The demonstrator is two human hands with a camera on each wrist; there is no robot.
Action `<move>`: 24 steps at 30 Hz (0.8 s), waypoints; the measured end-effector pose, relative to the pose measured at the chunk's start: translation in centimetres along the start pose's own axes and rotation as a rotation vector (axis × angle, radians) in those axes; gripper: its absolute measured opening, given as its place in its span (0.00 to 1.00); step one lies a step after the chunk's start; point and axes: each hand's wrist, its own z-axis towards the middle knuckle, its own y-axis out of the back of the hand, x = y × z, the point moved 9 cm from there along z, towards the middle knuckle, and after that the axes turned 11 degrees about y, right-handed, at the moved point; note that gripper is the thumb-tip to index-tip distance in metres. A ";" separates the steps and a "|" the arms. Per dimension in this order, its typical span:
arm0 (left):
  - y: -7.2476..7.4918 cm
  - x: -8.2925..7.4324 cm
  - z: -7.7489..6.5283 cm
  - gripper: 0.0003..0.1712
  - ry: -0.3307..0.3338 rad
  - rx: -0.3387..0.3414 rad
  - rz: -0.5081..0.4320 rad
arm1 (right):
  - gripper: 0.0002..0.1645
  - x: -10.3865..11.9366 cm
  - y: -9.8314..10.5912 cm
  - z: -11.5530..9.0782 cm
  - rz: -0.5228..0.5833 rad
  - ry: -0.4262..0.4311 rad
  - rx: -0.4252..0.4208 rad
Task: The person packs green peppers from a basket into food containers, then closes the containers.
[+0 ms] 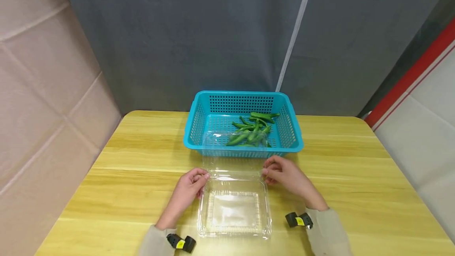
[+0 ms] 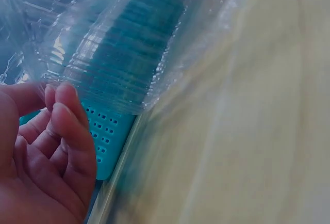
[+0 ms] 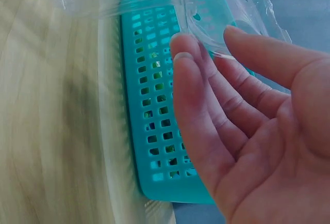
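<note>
A clear plastic clamshell container stands unfolded on the table. Its raised lid is at the far side, overlapping the basket's front in the head view. At the hinge's left end, my left hand pinches the plastic between thumb and fingertips; the left wrist view shows this hand at the plastic's edge. My right hand holds the right edge near the hinge with curled fingers. In the right wrist view the lid's edge lies between that hand's thumb and fingers.
Behind the container sits a blue perforated basket with several green peppers in it. Both stand on a wood-grain table. A grey curtain hangs behind the table, and a pale wall is on the left.
</note>
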 end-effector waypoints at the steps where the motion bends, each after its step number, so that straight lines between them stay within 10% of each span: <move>1: 0.0 0.0 -0.1 0.10 0.003 -0.002 -0.001 | 0.16 0.0 0.0 0.0 0.000 0.001 0.005; 24: -0.2 -0.1 -0.2 0.12 -0.003 0.040 -0.054 | 0.24 6.1 7.5 0.2 -0.376 0.082 -0.101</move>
